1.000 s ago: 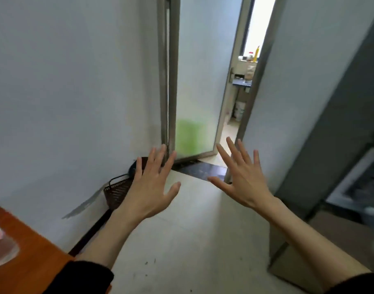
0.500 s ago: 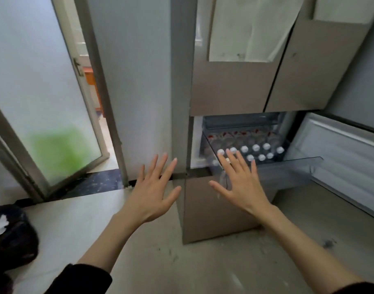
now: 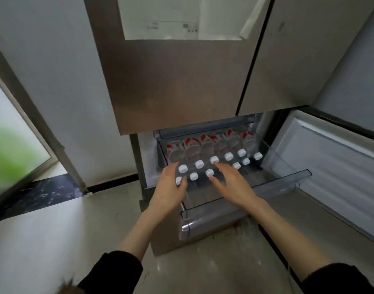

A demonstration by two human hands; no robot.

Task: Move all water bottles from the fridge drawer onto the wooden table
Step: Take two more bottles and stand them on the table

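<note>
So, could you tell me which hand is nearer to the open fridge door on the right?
The right hand. It reaches over the middle of the drawer, on the side toward the open door, while the left hand is at the drawer's far left corner.

Print on the fridge's paper sheet (image 3: 182, 20) and bottle labels (image 3: 190, 143) is unreadable.

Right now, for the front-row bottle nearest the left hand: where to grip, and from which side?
Take the white-capped bottle by its neck just under the cap, coming straight down from above. The bottles stand upright and packed in the drawer, so only caps and necks are exposed. The left hand is open beside it.
</note>
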